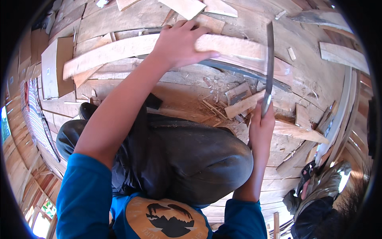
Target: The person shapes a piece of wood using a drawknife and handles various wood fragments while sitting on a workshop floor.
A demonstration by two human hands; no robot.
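A long pale wooden plank (234, 47) lies across in front of me, over other boards and a dark metal-looking bar (238, 71). My left hand (179, 44) grips it near the middle, fingers over the far edge and thumb along the near one. In my right hand (262, 121) is a machete (270, 59), held with the long blade pointing away from me. The blade crosses in view at the plank's right end; whether it touches the wood I cannot tell. My fingers hide most of the handle.
Wood chips and offcuts (242, 103) lie between the plank and my bent knees. More board pieces (183, 7) are scattered beyond. A cardboard box (57, 67) stands at left. Long boards (342, 111) line the right side. Another person (318, 203) is at lower right.
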